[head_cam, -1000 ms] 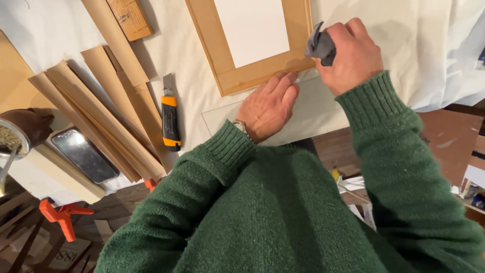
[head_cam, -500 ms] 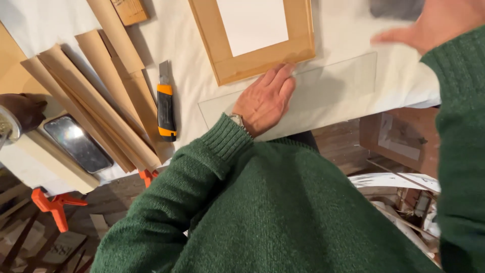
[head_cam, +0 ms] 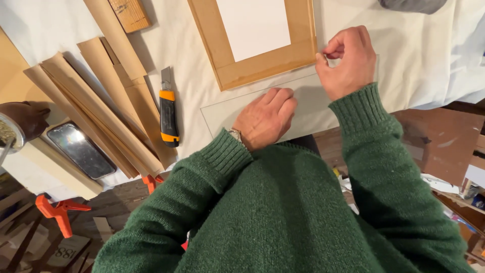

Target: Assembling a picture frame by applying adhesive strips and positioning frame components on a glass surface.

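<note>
A clear glass pane lies on the white cloth at the table's near edge. My left hand rests flat on it, fingers together, palm down. My right hand is at the pane's far edge, thumb and forefinger pinched on it right beside the lower right corner of a wooden picture frame. The frame lies flat with a white sheet in its opening. A grey rag lies at the top right, apart from both hands.
An orange and black utility knife lies left of the pane. Brown paper rolls and a wood block lie further left. A dark metal tray and orange clamps sit at the lower left. A white cloth covers the table.
My right hand let go of the grey rag, which now lies at the top right, and came back to pinch the pane's far edge. My left hand stayed flat on the pane.
</note>
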